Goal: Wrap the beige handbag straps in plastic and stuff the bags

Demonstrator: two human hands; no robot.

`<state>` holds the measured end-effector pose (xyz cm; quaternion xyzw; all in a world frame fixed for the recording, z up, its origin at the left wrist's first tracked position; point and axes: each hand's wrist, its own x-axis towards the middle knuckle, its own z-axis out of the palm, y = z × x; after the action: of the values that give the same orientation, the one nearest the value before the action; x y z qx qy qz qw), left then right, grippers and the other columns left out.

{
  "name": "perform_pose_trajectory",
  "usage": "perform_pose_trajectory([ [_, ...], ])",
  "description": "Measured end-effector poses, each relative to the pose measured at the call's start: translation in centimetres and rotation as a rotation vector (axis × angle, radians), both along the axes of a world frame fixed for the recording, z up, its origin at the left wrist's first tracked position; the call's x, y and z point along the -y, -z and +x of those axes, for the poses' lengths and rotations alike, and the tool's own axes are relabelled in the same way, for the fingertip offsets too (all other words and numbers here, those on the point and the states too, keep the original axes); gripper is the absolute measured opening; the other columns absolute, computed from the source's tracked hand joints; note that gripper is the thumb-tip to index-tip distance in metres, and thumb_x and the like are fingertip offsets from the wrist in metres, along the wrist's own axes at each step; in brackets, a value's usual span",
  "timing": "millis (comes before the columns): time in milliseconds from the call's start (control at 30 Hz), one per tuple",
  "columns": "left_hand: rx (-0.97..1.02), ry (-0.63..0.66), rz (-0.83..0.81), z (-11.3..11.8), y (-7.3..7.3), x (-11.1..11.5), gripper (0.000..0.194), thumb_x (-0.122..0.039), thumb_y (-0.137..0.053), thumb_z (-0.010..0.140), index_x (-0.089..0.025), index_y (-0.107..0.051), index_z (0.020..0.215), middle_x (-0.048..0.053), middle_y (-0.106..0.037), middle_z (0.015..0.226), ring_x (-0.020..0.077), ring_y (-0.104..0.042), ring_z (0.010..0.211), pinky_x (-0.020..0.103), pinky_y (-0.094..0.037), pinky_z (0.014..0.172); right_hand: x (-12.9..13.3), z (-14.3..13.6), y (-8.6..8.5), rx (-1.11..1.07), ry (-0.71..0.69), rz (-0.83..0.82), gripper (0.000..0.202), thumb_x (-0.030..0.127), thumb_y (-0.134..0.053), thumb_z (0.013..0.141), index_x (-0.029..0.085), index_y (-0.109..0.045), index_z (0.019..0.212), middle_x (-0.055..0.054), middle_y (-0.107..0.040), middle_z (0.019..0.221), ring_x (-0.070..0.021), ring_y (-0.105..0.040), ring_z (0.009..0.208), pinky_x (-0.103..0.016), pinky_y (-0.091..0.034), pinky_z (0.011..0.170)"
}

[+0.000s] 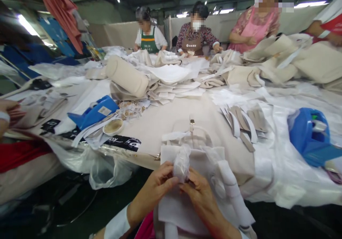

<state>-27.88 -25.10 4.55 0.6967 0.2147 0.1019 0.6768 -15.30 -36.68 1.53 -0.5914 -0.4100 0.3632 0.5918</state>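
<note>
My left hand [159,182] and my right hand [200,193] meet low in the middle of the view, fingers closed on a crumpled clear plastic wrap [182,162]. Whatever lies inside the wrap is too blurred to make out. Beneath my hands is a white padding sheet [171,210], draped at the table's front edge. Rolls of white wrapping [227,176] lie along its right side. Just beyond, a gold-coloured clasp [192,121] shows on a beige piece.
Blue tape dispensers [93,112] [307,135] stand left and right. Beige strips [242,121] lie on the right. A small round dish [113,126] is left. Beige bags [127,76] and white sheets pile farther back. Several people work across the table; another person's hand [6,110] shows at left.
</note>
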Motion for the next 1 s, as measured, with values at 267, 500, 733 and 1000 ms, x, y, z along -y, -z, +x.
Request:
perform_pose_trajectory([
  [267, 0.003, -0.082, -0.536, 1.3, 0.2, 1.2, 0.034, -0.042, -0.068, 0.083, -0.012, -0.071, 0.100, -0.003, -0.056, 0.058, 0.0001, -0.032, 0.030, 0.017, -0.014, 0.032, 0.4, -0.1, 0.7, 0.094, 0.101, -0.049, 0.012, 0.023, -0.059, 0.084, 0.023, -0.069, 0.077, -0.003, -0.054, 0.090, -0.0192, -0.053, 0.085, -0.028, -0.047, 0.074],
  [500, 0.065, -0.156, -0.613, 1.7, 0.7, 2.4, 0.036, -0.039, -0.069, 0.082, -0.009, -0.069, 0.102, 0.003, -0.066, 0.059, 0.0085, -0.054, 0.035, 0.014, -0.030, 0.030, 2.3, -0.3, 0.5, 0.296, 0.087, -0.080, 0.028, 0.006, -0.049, 0.078, 0.022, -0.064, 0.094, -0.005, -0.057, 0.096, -0.0201, -0.057, 0.090, -0.031, -0.048, 0.079],
  [733, 0.016, -0.205, -0.588, 1.3, 0.9, 2.4, 0.037, -0.040, -0.069, 0.083, -0.009, -0.069, 0.102, 0.011, -0.075, 0.084, 0.0167, -0.072, 0.061, 0.019, -0.053, 0.055, 5.9, 0.0, -2.8, 0.639, -0.237, 0.119, 0.033, 0.009, -0.055, 0.086, 0.030, -0.062, 0.111, -0.003, -0.066, 0.104, -0.0205, -0.060, 0.094, -0.031, -0.048, 0.082],
  [1000, 0.031, -0.212, -0.555, 1.2, 1.0, 2.5, 0.034, -0.042, -0.067, 0.085, -0.013, -0.065, 0.101, 0.009, -0.071, 0.098, 0.0215, -0.075, 0.074, 0.026, -0.057, 0.069, 2.9, -4.6, -0.9, 0.637, -0.600, 0.394, 0.035, 0.039, -0.032, 0.103, 0.029, -0.065, 0.098, 0.002, -0.071, 0.079, -0.0138, -0.061, 0.073, -0.026, -0.045, 0.078],
])
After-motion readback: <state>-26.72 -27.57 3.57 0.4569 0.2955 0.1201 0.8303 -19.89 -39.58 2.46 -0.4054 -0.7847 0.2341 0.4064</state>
